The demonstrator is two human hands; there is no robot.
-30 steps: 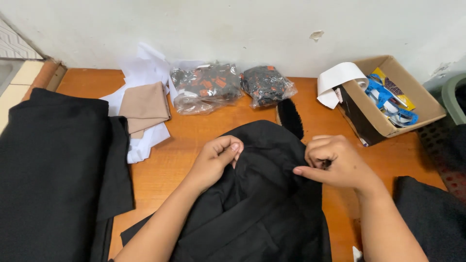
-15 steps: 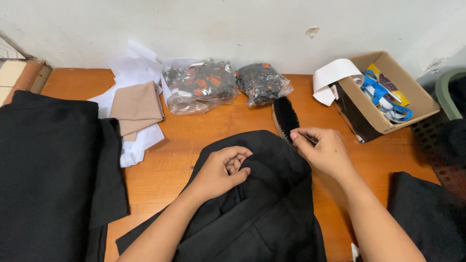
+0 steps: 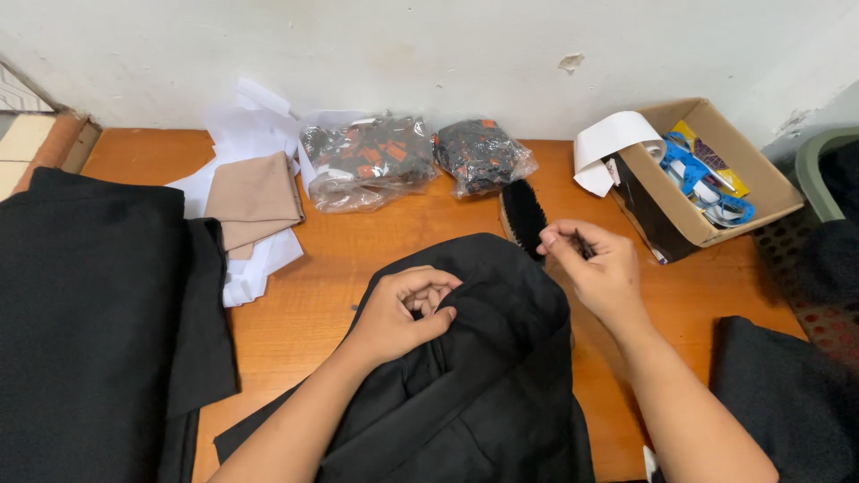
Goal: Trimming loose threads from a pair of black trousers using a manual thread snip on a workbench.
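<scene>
The black garment (image 3: pixel 483 376) is bunched in the curled left hand (image 3: pixel 407 313); the brush (image 3: pixel 523 217) is touched, perhaps pinched, by the right hand (image 3: pixel 595 268), its lower end hidden.

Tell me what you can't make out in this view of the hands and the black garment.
Head view:
- Right hand: whatever the pinched fingers hold is too small to tell.
- Brush: lower part hidden behind that hand.
- Left hand: curled fingertips hide their grip on the black garment.
- Garment's lower part: cut off by the bottom edge.
</scene>
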